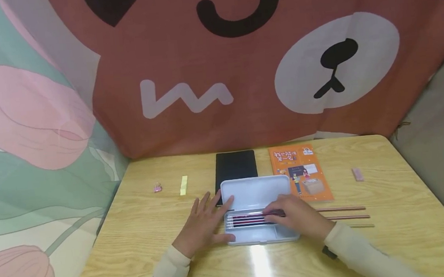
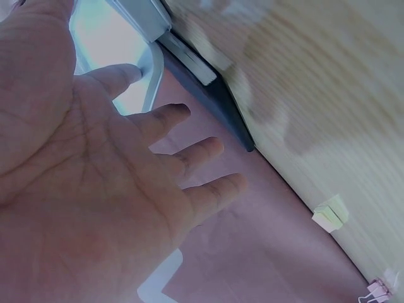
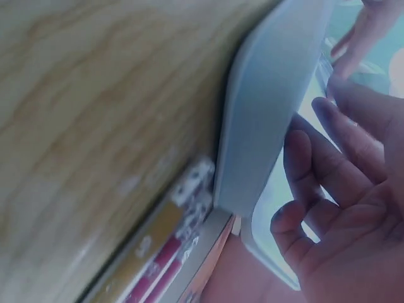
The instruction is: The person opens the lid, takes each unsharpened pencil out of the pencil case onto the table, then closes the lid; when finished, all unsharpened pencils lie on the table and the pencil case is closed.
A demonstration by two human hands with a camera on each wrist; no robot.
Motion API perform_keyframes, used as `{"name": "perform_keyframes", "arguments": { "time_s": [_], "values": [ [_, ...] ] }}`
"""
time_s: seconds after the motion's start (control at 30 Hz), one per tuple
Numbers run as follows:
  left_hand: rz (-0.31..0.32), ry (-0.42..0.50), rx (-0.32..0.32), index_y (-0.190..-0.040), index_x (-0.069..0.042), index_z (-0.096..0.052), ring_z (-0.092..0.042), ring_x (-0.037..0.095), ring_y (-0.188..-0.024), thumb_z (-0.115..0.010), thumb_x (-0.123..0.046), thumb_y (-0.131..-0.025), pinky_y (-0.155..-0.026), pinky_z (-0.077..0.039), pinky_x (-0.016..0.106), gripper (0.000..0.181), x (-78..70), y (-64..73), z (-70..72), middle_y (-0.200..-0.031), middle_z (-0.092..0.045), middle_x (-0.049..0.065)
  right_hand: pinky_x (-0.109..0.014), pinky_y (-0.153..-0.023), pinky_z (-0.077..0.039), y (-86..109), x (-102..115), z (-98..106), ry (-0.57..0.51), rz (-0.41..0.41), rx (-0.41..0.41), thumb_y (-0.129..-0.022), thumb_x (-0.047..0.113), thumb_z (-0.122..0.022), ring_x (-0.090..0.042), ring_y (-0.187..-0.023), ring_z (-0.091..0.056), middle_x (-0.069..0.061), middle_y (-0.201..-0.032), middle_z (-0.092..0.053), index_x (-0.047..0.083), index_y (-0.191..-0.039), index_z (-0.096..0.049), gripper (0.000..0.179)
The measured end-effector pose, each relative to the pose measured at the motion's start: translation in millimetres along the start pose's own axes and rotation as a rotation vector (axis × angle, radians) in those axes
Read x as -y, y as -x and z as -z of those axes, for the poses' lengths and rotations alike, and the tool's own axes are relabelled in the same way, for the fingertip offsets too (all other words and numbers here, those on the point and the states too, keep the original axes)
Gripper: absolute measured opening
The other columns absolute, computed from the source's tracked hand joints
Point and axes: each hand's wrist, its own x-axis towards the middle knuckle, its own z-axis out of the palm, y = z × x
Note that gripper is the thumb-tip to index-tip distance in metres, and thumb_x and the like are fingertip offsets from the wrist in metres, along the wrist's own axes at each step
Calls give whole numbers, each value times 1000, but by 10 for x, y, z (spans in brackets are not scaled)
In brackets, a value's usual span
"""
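A light grey pencil case (image 1: 287, 234) stands with its lid raised. Several dark and reddish pencils (image 1: 248, 220) lie side by side in its middle compartment, pale ends to the left. My left hand (image 1: 200, 227) spreads its fingers at the case's left side, thumb at the front corner and index finger against the lid. My right hand (image 1: 299, 215) reaches over the right part of the case, its fingers curled around a dark reddish pencil (image 1: 274, 213), largely hidden. In the right wrist view the fingers (image 3: 306, 158) bend over the case wall (image 3: 265, 113).
Three loose pencils (image 1: 350, 217) lie right of the case. Behind it are a black notebook (image 1: 234, 166) and an orange book (image 1: 323, 186). A pink eraser (image 1: 357, 174) sits farther right; yellow sticky notes (image 1: 184, 185) and a pink binder clip (image 1: 157, 187) lie left.
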Motion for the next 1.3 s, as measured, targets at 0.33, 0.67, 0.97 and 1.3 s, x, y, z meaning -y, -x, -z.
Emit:
{"name": "perform_keyframes", "arguments": {
  "time_s": [0.33,0.67,0.97,1.3],
  "values": [
    [15,14,11,-173,-24,-39,-25,58,-164,-84,-59,-92,-131,-20,78,99,-16,-9,2,-180,-29,23,-43,-102,-63,-26,46,-71,45,-21,20,-98,18,-86,-6,-107,-68,15,-114,-78,26,-122,-83,26],
    [13,16,4,-173,-24,-40,-25,58,-164,-84,-59,-92,-131,-20,77,99,-36,-10,7,-180,-30,22,-36,-98,-62,-33,55,-84,16,-57,9,-98,16,-85,-5,-98,-61,20,-108,-73,29,-122,-82,28],
    [-12,-7,-17,-173,-21,-40,-29,59,-162,-84,-60,-91,-129,-23,79,101,-17,3,1,-178,-33,24,-30,-88,-59,156,-22,120,-82,-27,-69,-102,17,-81,-9,-99,-61,18,-108,-71,29,-120,-82,22],
    [-18,-4,-21,-172,-20,-41,-30,60,-161,-86,-57,-91,-128,-23,80,99,-22,9,7,-177,-35,26,-28,-86,-64,815,-342,571,-137,-124,-143,-103,19,-80,-16,-113,-71,14,-113,-76,34,-116,-84,20]
  ]
}}
